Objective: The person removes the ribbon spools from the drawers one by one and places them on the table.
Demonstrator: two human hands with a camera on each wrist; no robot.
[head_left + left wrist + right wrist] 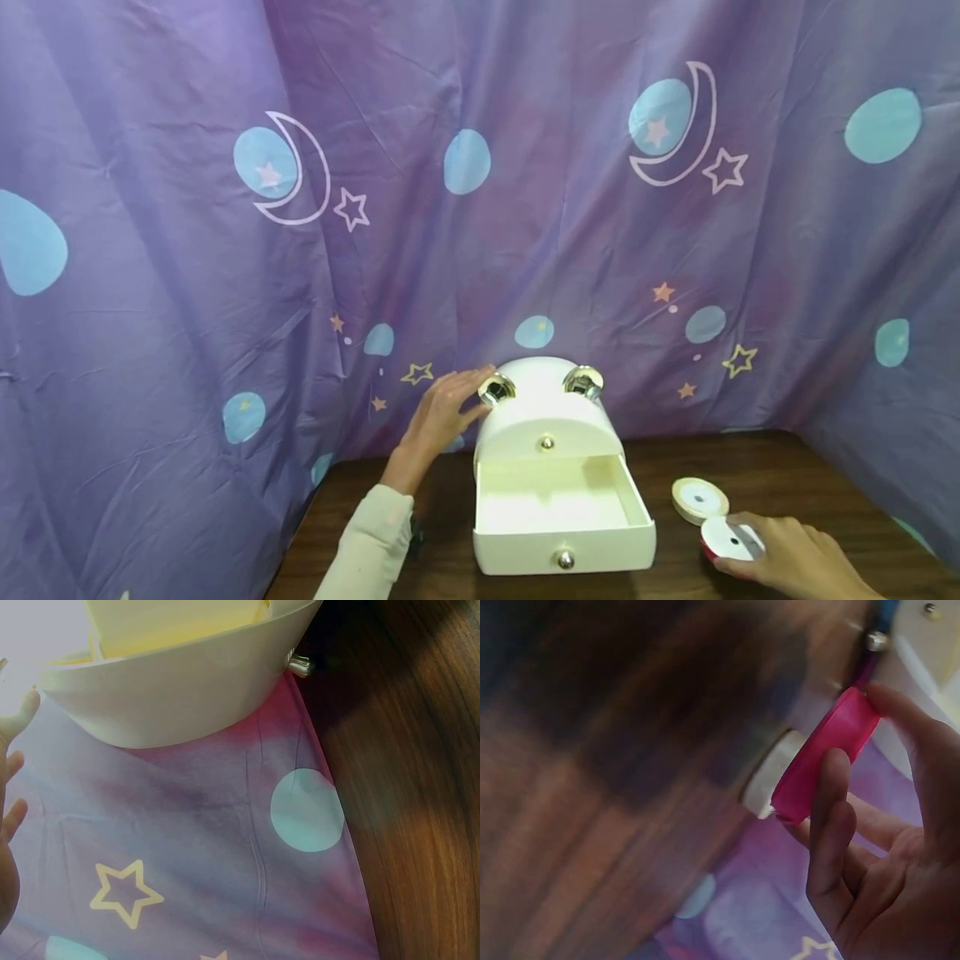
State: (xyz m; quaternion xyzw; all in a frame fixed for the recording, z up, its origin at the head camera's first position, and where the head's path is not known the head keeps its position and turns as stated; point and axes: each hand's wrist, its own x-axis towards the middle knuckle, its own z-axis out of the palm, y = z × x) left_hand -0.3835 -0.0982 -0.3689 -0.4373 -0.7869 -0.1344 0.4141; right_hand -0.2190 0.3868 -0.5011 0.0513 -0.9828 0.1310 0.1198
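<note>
A cream-white drawer box (547, 425) with a rounded top stands on the table, its lower drawer (562, 546) pulled out and empty inside. Two gold-rimmed round pieces sit on its top. My left hand (444, 407) is at the left one (497, 390), fingers extended beside it. In the left wrist view, part of this hand (9, 825) shows at the left edge. At the right, my right hand (802, 552) grips a ribbon spool (729, 540) with a white face; the right wrist view shows its pink-red ribbon (829, 754) between thumb and fingers.
A cream ribbon spool (700, 498) lies flat on the dark wooden table (757, 467), just behind the held spool. A small dark object (415, 533) is partly hidden by the left sleeve. A purple curtain (525, 208) with moons and stars hangs behind and at both sides.
</note>
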